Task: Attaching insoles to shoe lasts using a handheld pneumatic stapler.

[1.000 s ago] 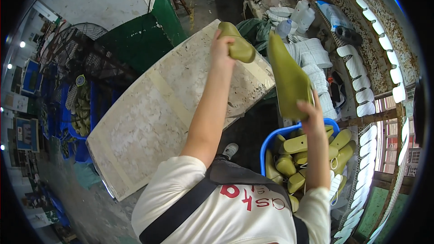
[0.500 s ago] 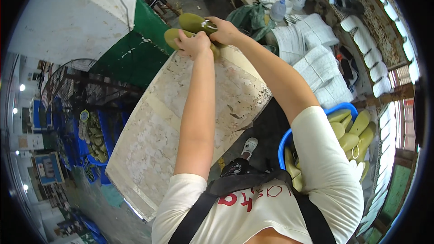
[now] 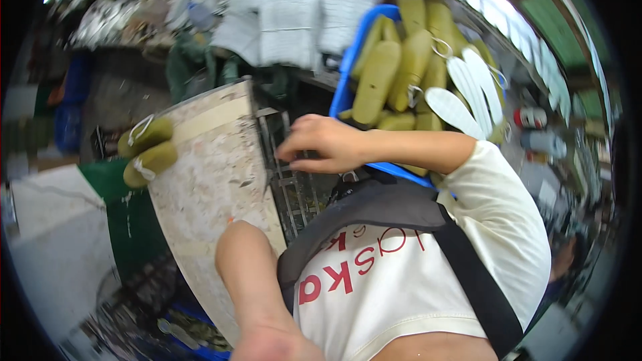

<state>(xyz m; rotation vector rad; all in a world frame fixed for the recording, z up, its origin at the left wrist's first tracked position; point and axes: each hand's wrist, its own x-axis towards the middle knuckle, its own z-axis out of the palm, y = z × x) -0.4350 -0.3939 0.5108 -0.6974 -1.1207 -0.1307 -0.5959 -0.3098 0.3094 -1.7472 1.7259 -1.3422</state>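
Observation:
My right hand [image 3: 324,144] is over the table's near right edge, fingers loosely curved and thumb apart, with nothing seen in it. Two olive-green shoe lasts [image 3: 159,158] with white string loops lie side by side at the far left corner of the worn, pale tabletop [image 3: 207,180]. My left arm [image 3: 251,281] is bent at the lower edge; its hand is out of view. Beyond my right forearm, a blue tub [image 3: 342,87] is piled with more olive lasts [image 3: 378,83]. White flat sole-shaped pieces [image 3: 451,110] lie on top of that pile.
Bundled white stacks [image 3: 289,27] stand on a bench at the back, beside plastic bottles [image 3: 200,13]. Dark green sheeting [image 3: 187,67] hangs below them. A metal rack [image 3: 294,194] is next to the table's right side. A green and white panel [image 3: 93,187] adjoins its left.
The view has turned right toward the tub. Both hands have let go of the lasts, which now lie on the table. My right hand has drawn back toward the tub; my left has left view.

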